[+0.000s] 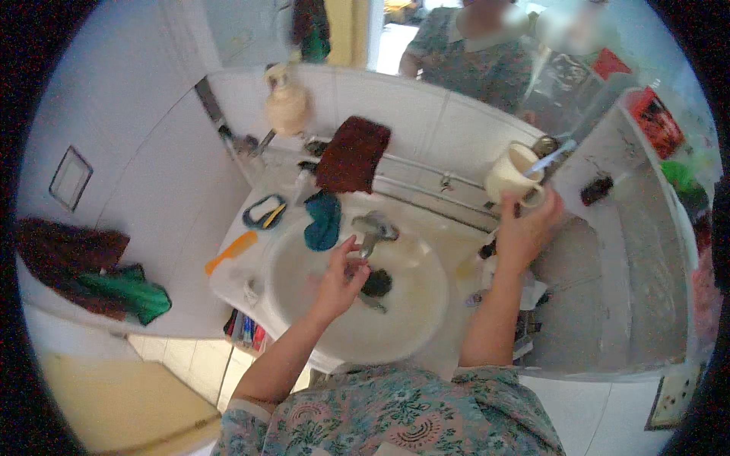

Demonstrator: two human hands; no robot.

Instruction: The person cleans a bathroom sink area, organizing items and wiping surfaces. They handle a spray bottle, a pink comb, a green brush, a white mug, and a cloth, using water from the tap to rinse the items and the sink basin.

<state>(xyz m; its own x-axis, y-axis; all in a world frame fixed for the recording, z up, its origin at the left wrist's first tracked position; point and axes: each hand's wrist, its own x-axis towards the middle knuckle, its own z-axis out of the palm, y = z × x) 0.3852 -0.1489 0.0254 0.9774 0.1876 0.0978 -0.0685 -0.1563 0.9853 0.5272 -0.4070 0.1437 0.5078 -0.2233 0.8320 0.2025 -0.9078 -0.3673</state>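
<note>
Zero load in left hand (339, 286), fingers apart; right hand (526, 229) touched cream mug (505, 176), grip unclear; level handling seemed wisest.

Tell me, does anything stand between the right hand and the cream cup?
Nothing visible does: the right hand is at the cream cup, by its handle. The pale blue stick poking from the cup sits clear.

Muted indoor light, washed-out glare in the mirror (389, 49), soft grainy detail, bowed lines, black corners.
</note>
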